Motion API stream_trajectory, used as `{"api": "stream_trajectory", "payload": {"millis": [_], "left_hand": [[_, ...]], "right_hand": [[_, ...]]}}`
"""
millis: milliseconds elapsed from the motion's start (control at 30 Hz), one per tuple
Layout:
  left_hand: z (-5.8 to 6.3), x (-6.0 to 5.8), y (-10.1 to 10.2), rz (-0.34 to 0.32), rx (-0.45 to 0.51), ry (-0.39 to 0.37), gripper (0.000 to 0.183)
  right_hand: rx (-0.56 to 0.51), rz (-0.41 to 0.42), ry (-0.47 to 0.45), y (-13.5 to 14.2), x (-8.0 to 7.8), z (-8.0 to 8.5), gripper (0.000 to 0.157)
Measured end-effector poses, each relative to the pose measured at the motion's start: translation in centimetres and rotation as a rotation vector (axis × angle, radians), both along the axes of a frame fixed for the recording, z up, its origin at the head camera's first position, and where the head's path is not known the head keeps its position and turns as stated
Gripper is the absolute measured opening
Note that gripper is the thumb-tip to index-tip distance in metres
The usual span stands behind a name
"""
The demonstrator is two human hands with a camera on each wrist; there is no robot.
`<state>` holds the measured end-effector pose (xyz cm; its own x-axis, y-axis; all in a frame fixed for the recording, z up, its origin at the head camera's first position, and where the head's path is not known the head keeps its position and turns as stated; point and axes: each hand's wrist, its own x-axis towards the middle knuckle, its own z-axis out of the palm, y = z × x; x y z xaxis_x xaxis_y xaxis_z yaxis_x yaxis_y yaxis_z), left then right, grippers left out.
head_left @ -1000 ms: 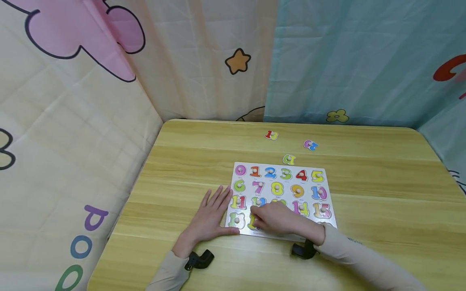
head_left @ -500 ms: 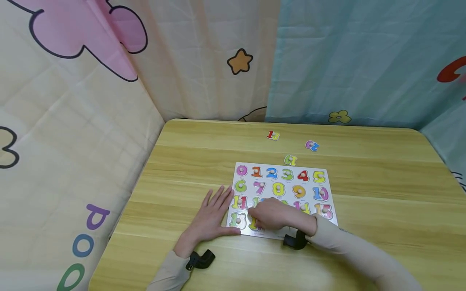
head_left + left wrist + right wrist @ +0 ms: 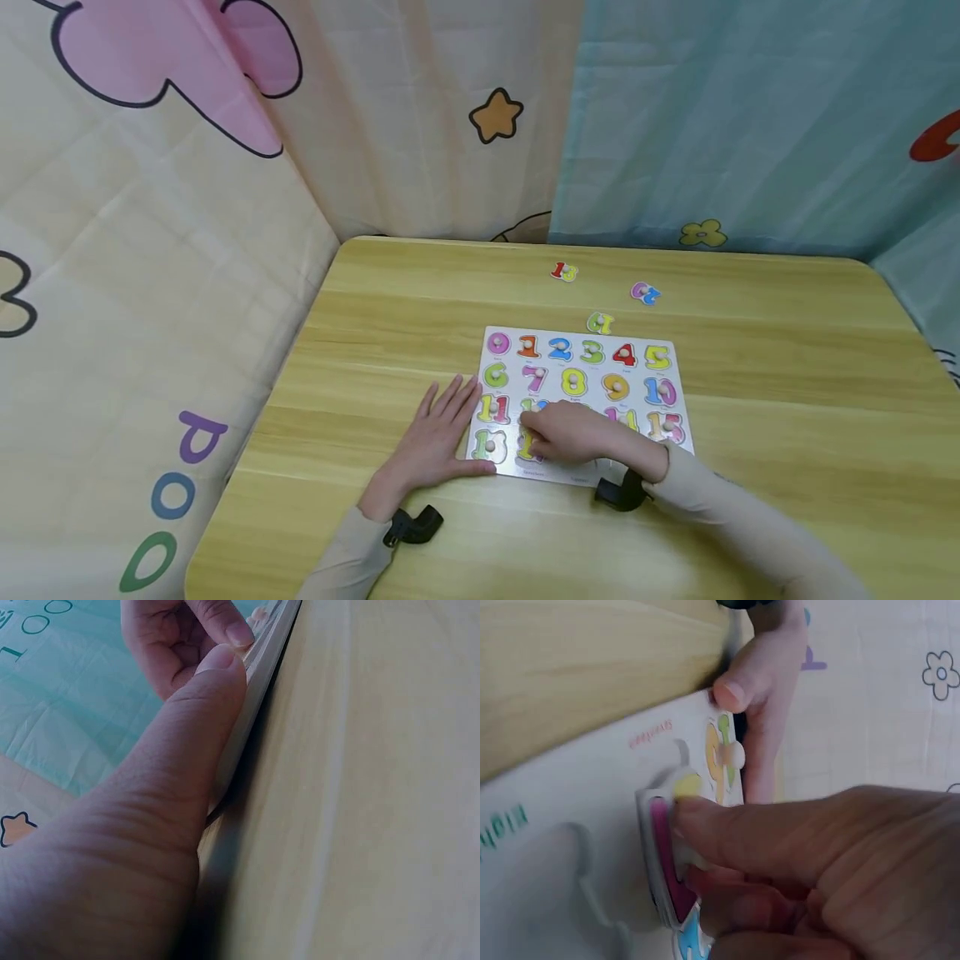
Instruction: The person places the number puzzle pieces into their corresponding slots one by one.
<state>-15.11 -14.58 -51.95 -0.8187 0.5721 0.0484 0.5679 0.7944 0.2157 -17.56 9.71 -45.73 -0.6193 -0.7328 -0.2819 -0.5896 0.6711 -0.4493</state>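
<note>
A white number puzzle board (image 3: 512,438) with colored, knobbed digit pieces lies on the table. My left hand (image 3: 424,446) rests at its left edge, fingers spread and straight, with the thumb (image 3: 214,697) against the front edge. Over the bottom row, my right hand (image 3: 572,432) pinches a number piece (image 3: 667,851) between thumb and curled fingers. Yellow and magenta show on this piece, which sits tilted over the recess near the printed word "seventeen". To its left, a pale green and white 18 piece (image 3: 489,447) sits in the board. My right hand hides part of the lower rows.
Beyond the board lie three loose pieces: a red and yellow 13 (image 3: 564,272), a purple and blue two-digit piece (image 3: 645,293) and a green and yellow one (image 3: 600,322) close to the board's back edge. Printed curtains (image 3: 420,125) stand behind the wooden table (image 3: 787,375).
My right hand shifts slightly but stays over the same spot, still pinching the number piece. My left hand keeps its place on the board. The head view tilts a little.
</note>
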Motion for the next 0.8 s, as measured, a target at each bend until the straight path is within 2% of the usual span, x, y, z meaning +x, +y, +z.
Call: {"api": "stream_trajectory", "payload": {"millis": [333,467,667,800], "left_hand": [[0.11,-0.13,0.05,-0.009,0.016,0.012,0.112],[0.07,-0.17,-0.03,-0.009,0.011,0.021,0.112],[0.15,-0.14,-0.11,-0.010,0.012,0.033,0.111],[0.17,-0.03,-0.02,-0.010,0.019,0.020,0.112]], "right_hand": [[0.053,0.064,-0.056,-0.50,-0.51,0.63,0.021],[0.035,0.049,-0.062,-0.22,-0.47,0.33,0.022],[0.007,0.030,-0.024,-0.06,-0.18,0.01,0.024],[0.026,0.036,-0.029,-0.11,-0.21,0.05,0.024]]}}
